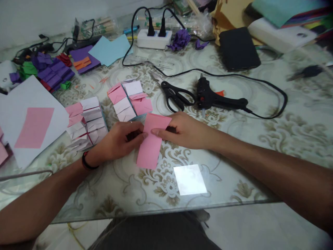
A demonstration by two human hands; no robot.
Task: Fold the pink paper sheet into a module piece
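Observation:
A folded strip of pink paper (150, 152) is held up over the patterned table, tilted, its top edge showing a fold. My left hand (122, 139) pinches its left edge between thumb and fingers. From the right, my right hand (186, 130) grips the same paper, thumb on the front and fingers hidden behind. Just beyond my hands lies a block of folded pink and white paper pieces (130, 99). Another such block (88, 121) sits beside my left wrist.
Black scissors (177, 95) and a black glue gun (218, 99) with its cord lie behind my right hand. A white power strip (154, 39) stands at the back. White paper (49, 93) with a pink piece is at left; purple folded pieces (56, 73) lie beyond it.

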